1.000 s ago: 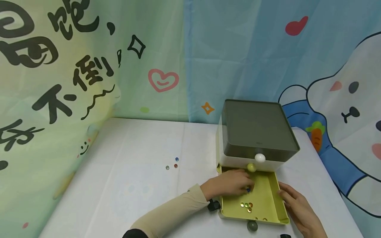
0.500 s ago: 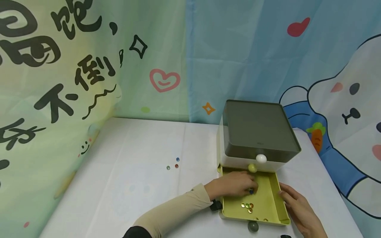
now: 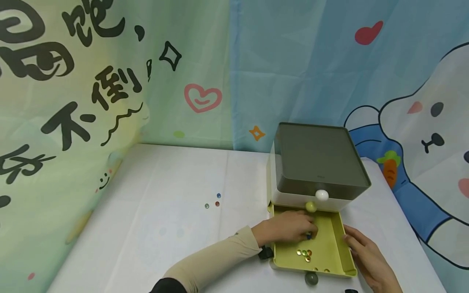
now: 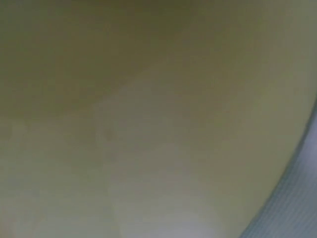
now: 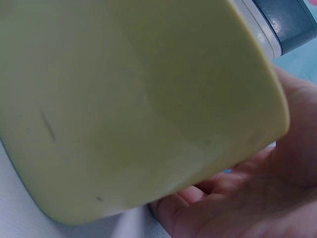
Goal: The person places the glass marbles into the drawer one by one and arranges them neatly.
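A yellow-green drawer (image 3: 326, 244) is pulled out from a small tabletop drawer cabinet (image 3: 322, 158) with a grey-green top. My left hand (image 3: 289, 226) reaches inside it, palm down, its fingertips pinching a small blue marble (image 3: 309, 235). Several shiny marbles (image 3: 303, 253) lie on the drawer floor towards its front. At the drawer's right wall is my right hand (image 3: 370, 256). Its fingers curl at the lower edge of the drawer wall (image 5: 148, 119) in the right wrist view, while the thumb side lies along the outside. The left wrist view is a blurred yellowish surface.
Three loose marbles (image 3: 217, 204), blue, red and clear or greenish, lie on the white tablecloth (image 3: 176, 228) left of the cabinet. A white knob (image 3: 322, 195) and a green knob (image 3: 311, 206) stick out over the drawer. A printed curtain (image 3: 183, 73) hangs behind.
My left hand has shifted slightly right inside the drawer with the blue marble and then stays there. The right hand keeps its place at the drawer wall.
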The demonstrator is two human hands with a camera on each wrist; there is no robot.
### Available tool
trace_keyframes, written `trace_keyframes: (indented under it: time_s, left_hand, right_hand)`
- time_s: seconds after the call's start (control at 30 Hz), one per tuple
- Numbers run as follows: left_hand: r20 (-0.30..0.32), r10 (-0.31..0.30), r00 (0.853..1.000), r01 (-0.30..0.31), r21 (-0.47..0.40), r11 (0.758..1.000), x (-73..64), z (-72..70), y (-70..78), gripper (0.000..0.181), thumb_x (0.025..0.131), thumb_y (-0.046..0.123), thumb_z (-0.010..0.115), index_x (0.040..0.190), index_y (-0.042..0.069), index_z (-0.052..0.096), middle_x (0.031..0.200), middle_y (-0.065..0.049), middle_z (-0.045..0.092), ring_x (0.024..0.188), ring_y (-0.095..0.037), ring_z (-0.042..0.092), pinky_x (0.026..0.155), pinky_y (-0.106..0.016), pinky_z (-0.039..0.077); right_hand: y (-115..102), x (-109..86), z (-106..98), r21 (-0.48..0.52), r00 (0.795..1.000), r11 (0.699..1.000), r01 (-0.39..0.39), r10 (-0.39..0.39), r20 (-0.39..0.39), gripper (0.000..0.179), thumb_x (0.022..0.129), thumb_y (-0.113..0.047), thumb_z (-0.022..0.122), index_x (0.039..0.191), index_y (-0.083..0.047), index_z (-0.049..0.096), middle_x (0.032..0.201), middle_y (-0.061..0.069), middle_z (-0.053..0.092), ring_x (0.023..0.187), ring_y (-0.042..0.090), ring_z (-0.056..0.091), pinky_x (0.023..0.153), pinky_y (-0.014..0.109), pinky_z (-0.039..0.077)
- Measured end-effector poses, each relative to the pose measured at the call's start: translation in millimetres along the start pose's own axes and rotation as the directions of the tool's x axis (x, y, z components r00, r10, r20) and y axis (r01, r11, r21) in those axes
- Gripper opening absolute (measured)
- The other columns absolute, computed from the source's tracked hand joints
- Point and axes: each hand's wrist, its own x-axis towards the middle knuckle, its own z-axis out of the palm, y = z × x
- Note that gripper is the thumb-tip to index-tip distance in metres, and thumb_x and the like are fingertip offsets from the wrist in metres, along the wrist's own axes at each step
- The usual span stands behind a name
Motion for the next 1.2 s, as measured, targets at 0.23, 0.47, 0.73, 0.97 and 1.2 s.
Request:
trace_keyframes:
  time_s: [0.23,0.47,0.73,0.97,1.2]
  left_hand:
    - [-0.018,0.029,0.999,-0.03,-0.057,0.998,-3.4,-7.1,-1.4,0.018,0.103,0.028,0.066,0.119,0.033,0.072,0.121,0.017,0.066,0.117,-0.001,0.059,0.102,-0.014,0.045]
    - [-0.111,0.03,0.993,-0.037,-0.056,0.998,-21.2,-13.6,-7.8,0.019,0.104,0.025,0.064,0.12,0.031,0.072,0.123,0.015,0.069,0.119,-0.003,0.06,0.106,-0.014,0.043]
    - [-0.213,0.001,0.977,-0.014,-0.057,0.998,-54.9,-29.1,-15.1,0.02,0.101,0.022,0.069,0.119,0.028,0.073,0.118,0.013,0.07,0.113,-0.006,0.062,0.102,-0.017,0.046]
    - [-0.267,-0.061,0.962,0.034,-0.105,0.994,-87.1,-50.8,-24.1,0.021,0.099,0.019,0.072,0.119,0.024,0.073,0.118,0.008,0.069,0.11,-0.008,0.061,0.098,-0.019,0.049]
    - [-0.297,-0.188,0.936,0.107,-0.267,0.958,-121.5,-57.3,-39.6,0.019,0.1,0.018,0.071,0.118,0.023,0.074,0.12,0.01,0.069,0.116,-0.009,0.063,0.1,-0.021,0.05]
  right_hand:
    - [1,-1.3,0,0.012,1.0,1.0,0.003,-0.002,-0.015,0.073,0.11,-0.032,0.047,0.168,-0.008,0.012,0.176,0.019,0.006,0.148,0.024,0.034,0.097,0.019,0.048]
    - [2,-0.6,1,0.014,1.0,1.0,0.02,-0.019,-0.021,0.072,0.109,-0.03,0.049,0.167,-0.007,0.013,0.175,0.019,0.007,0.13,0.006,0.042,0.083,0.01,0.047]
    - [1,1.5,1,0.014,0.999,1.0,0.014,-0.013,-0.032,0.072,0.108,-0.028,0.048,0.168,-0.007,0.013,0.175,0.02,0.008,0.151,0.03,0.025,0.099,0.021,0.046]
    - [1,-0.1,0,0.012,0.999,1.0,0.016,-0.015,-0.028,0.071,0.108,-0.027,0.047,0.168,-0.008,0.013,0.175,0.019,0.008,0.149,0.029,0.026,0.084,0.01,0.046]
    - [1,-1.4,2,0.038,1.0,0.999,0.023,-0.022,-0.013,0.07,0.11,-0.027,0.043,0.168,-0.007,0.009,0.175,0.021,0.002,0.157,0.038,0.017,0.128,0.054,0.025]
